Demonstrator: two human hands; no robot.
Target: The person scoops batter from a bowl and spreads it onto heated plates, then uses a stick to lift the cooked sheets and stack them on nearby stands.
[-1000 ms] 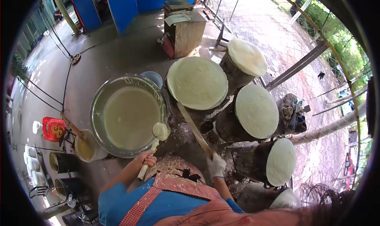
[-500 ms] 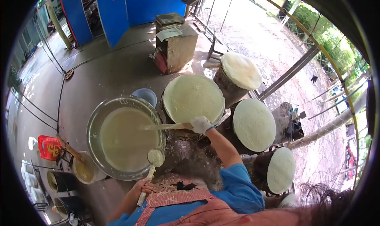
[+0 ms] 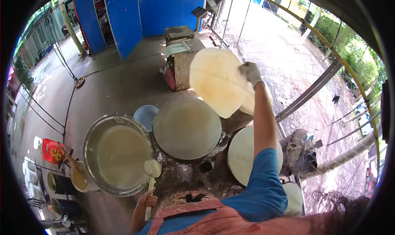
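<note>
A grey concrete floor (image 3: 119, 86) carries everything here. A wide metal basin (image 3: 91, 140) of pale batter sits on it, with a small blue bowl (image 3: 146, 114) just beside its far rim. Left of the basin stand a red bag (image 3: 52, 150) and dark pots (image 3: 59, 184). Farther off stands a wooden box (image 3: 179, 68).

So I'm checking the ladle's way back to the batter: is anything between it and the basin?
Nothing visible. The left hand holds the ladle with its bowl at the basin rim, right beside the batter, with no object between them.
</note>
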